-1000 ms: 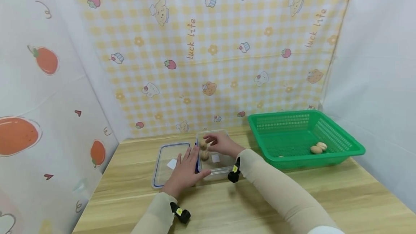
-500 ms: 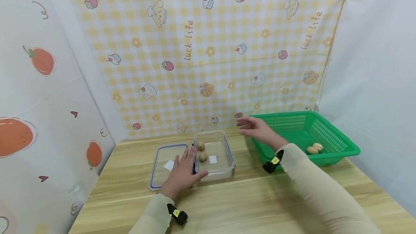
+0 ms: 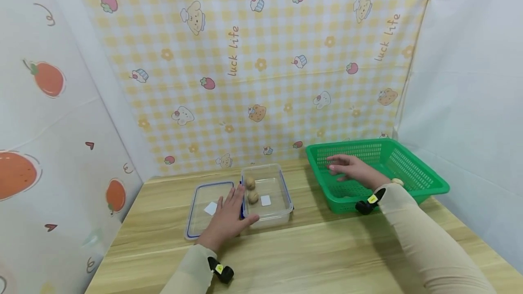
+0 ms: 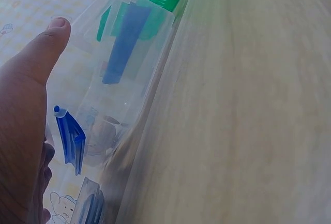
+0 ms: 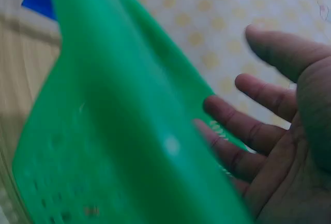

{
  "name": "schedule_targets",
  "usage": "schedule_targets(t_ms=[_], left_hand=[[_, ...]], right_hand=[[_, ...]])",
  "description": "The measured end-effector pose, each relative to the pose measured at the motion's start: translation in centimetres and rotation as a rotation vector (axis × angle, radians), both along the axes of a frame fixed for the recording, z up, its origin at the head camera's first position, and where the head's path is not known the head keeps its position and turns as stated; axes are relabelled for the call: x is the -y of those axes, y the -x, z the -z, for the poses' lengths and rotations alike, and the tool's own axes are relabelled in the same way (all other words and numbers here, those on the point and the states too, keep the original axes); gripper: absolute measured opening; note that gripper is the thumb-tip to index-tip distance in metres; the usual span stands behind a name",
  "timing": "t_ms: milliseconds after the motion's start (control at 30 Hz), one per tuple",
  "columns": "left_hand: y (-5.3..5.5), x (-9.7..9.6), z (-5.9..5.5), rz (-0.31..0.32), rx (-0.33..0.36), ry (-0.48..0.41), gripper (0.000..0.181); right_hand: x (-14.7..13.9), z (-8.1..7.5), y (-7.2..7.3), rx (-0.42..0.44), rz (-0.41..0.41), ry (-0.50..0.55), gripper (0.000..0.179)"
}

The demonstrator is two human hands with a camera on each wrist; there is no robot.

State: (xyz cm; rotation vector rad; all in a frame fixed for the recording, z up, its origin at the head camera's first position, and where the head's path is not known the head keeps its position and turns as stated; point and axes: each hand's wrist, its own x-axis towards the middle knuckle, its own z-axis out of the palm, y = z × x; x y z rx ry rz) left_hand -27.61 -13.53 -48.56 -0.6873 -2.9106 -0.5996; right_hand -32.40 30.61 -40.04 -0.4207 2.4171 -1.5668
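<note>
My left hand lies with spread fingers against the left side of a clear plastic box. Inside that box, along its left wall, sit two walnuts. The left wrist view shows the thumb beside the box wall and a blue clip hanging below it. Over the green basket hovers my right hand, fingers loosely bent with nothing between them. In the right wrist view its fingers are apart, beyond the basket rim. A pale nut shows past the right wrist; my arm hides others.
The box's lid, clear with a blue seal, lies flat on the wooden table left of the box, partly under my left hand. A checked cloth hangs behind the table, with white sheets at both sides.
My right hand has left the clear box, where it was over the walnuts, and moved right to above the green basket. The left hand keeps its place at the box.
</note>
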Motion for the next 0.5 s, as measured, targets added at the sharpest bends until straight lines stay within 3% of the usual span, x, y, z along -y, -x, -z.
schedule_targets(t_ms=[200,500], left_hand=[[0.1,0.0,0.3,-0.005,-0.013,0.007,0.104],[-0.1,-0.1,0.0,-0.007,-0.003,-0.006,0.103]], right_hand=[[-1.5,1.2,0.1,0.075,0.009,-0.106,0.067],[-1.7,1.5,0.0,0.132,0.017,-0.186,0.064]])
